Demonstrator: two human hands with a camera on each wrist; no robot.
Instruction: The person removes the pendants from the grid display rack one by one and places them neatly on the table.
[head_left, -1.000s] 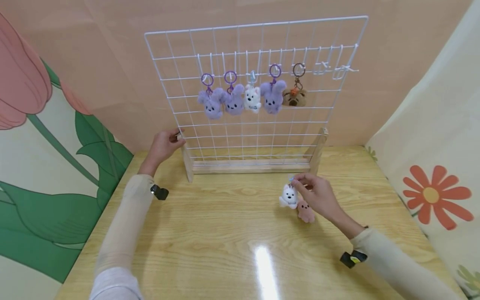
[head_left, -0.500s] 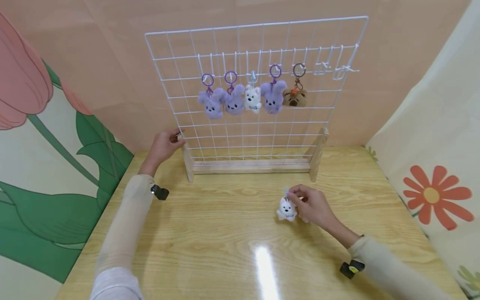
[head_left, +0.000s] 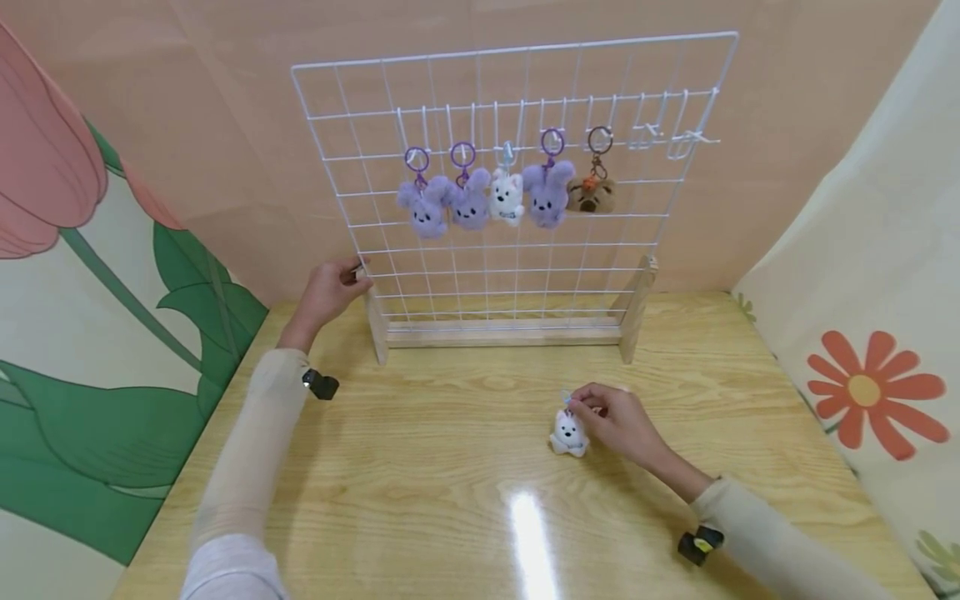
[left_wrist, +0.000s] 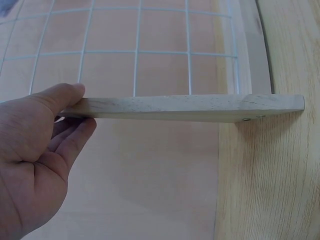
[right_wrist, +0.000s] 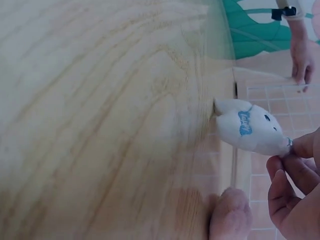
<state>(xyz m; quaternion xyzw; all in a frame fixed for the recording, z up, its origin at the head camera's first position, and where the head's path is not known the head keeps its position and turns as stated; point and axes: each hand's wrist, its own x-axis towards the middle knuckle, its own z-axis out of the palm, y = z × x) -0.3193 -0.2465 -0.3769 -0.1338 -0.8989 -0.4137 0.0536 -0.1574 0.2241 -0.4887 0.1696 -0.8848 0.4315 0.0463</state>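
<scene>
Wood-grain table (head_left: 450, 425) spreads across 6 o'clock of the head view. White wire rack (head_left: 487, 248) stands at 12, five plush charms (head_left: 507, 198) hung in a row. Left hand (head_left: 327, 290) at 9, thumb and fingers pinching the rack's wooden upright (left_wrist: 185, 104). Right hand (head_left: 618, 422) at 4, fingertips pinching a white charm (head_left: 569, 435) by its top; charm upright at 5, table contact unclear. Pink charm (right_wrist: 231, 216) lies on table, 5 o'clock in right wrist view.
</scene>
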